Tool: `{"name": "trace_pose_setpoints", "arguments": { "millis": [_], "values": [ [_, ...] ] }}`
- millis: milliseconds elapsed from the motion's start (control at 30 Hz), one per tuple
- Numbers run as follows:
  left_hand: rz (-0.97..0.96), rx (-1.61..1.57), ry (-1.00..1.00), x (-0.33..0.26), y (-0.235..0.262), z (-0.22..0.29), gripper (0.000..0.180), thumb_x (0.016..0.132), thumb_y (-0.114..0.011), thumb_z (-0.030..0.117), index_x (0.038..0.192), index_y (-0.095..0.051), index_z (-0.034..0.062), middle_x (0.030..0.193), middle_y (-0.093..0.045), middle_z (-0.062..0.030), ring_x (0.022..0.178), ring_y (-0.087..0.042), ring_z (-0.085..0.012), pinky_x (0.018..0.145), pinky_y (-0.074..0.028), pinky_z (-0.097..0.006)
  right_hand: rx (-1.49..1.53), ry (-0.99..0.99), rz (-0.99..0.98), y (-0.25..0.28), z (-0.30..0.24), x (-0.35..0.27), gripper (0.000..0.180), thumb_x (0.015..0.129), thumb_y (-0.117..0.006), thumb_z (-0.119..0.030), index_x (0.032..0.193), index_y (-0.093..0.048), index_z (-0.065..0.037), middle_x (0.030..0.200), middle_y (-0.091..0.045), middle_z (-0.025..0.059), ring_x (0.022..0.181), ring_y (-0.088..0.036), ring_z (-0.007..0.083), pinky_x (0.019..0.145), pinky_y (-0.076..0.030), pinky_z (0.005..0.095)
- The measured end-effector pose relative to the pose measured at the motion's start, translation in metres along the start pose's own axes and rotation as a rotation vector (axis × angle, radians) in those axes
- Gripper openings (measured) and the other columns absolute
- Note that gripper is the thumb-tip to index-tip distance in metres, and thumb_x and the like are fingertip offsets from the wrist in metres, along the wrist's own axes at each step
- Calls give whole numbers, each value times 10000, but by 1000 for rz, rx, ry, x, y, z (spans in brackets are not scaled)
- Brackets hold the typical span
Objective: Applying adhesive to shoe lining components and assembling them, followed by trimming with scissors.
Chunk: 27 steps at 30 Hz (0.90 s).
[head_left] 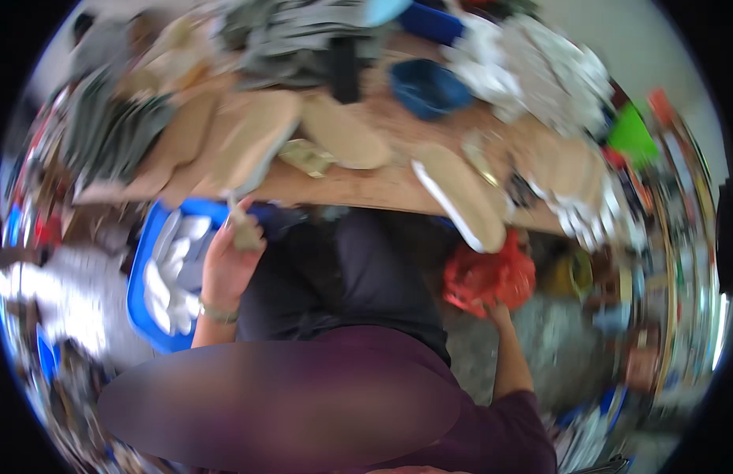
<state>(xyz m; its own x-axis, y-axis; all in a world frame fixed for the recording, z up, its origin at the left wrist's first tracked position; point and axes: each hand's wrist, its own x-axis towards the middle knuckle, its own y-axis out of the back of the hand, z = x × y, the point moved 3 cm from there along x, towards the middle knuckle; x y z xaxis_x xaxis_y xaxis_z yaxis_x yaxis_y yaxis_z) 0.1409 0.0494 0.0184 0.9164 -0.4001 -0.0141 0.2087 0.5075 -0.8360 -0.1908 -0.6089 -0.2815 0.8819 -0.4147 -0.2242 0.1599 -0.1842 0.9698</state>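
A long wooden bench (358,188) runs across the upper half of the view, its near edge bowed by the lens. It is crowded. Flat tan insole-shaped pieces (346,130) lie in overlapping rows from its left end to its right end, and one long white-edged sole (461,197) juts over the near edge right of the middle. Grey-green fabric pieces (113,130) are heaped at the left end, a second grey pile (303,39) sits at the far edge, and white material (532,67) is bunched at the far right corner. A blue bowl (428,87) stands toward the far edge, right of centre.

Below the near edge on the left is a blue tray (145,276) holding white pieces (173,268). Below the near edge on the right hangs a red plastic bag (489,278).

The left hand (228,265) is raised just under the bench's near edge, beside the tray's right rim, with a bracelet at the wrist. Its fingers are curled around a small tan piece (244,231), pinched near the fingertips.

The right hand (499,312) reaches down to the lower part of the red bag and touches it; motion blur hides the fingers, so I cannot tell whether they are closed on the plastic or merely against it.
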Motion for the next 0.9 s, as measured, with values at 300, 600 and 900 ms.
{"name": "trace_pose_setpoints", "arguments": {
  "millis": [300, 600, 900],
  "values": [
    [-87, 262, 294, 22, -63, -93, 581, 880, -579, 136, 1402, -363, 1, 950, -522, -34, 827, -539, -146, 738, -487, -305, 765, 11, 96, 168, -224, -42, 271, 887, -587, -101, 1144, -628, -23, 1006, -695, 98, 857, -676, 175, 771, -529, 282],
    [-232, 297, 277, -2, -117, -161, 822, 796, -595, -30, 1494, -180, 97, 1191, -511, -98, 1138, -548, -250, 961, -468, -415, 1253, 629, -8, 277, -413, -57, 694, 800, -758, -141, 1379, -398, -13, 1209, -590, 161, 965, -644, 212, 765, -537, 301],
    [-212, 298, 198, -22, -105, -147, 821, 915, -622, 212, 1530, -80, 179, 1454, -380, -177, 1305, -433, -249, 1087, -332, -379, 1478, 588, -92, 279, -423, -45, 228, 837, -611, 62, 1062, -633, 31, 1077, -610, 80, 954, -605, 142, 811, -494, 249]
  ]
}}
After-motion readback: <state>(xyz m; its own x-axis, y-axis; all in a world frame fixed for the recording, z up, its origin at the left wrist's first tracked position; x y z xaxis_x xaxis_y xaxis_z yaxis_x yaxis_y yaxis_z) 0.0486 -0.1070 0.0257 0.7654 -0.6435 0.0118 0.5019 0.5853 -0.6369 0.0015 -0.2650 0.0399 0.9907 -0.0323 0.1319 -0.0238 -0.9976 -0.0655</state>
